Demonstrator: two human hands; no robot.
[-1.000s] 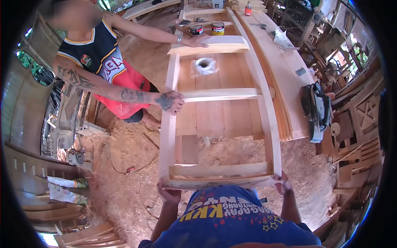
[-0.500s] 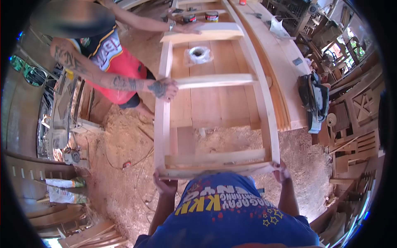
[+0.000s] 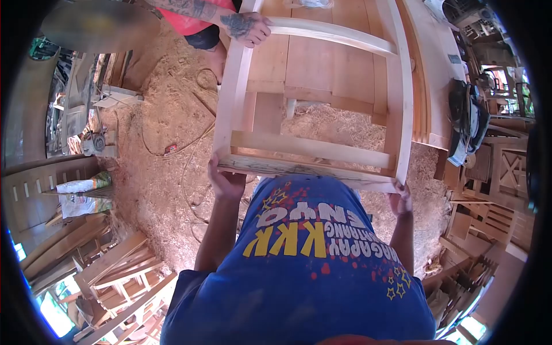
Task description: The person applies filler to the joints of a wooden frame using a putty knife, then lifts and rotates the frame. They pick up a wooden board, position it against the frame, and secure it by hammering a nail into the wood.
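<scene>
A pale wooden frame (image 3: 227, 106) with crossbars extends away from my body, its near end close to my blue shirt. My left hand (image 3: 228, 181) is closed on the frame's near left corner. At the near right corner, my right hand (image 3: 401, 199) grips the same frame, its fingers partly hidden by the wood. A co-worker's tattooed hand (image 3: 248, 30) rests on the left rail where a crossbar (image 3: 333, 34) meets it.
Under the frame's far part is a wooden panel surface (image 3: 322, 66). A workbench (image 3: 434, 86) with a black tool (image 3: 467, 118) stands at the right. A cable (image 3: 192, 141) lies on the sawdust floor at left. Scrap wood (image 3: 123, 270) is piled at lower left.
The view has tipped downward, so the frame and both my hands appear higher. The co-worker's upper body and the frame's far end have left the view. My grip looks the same.
</scene>
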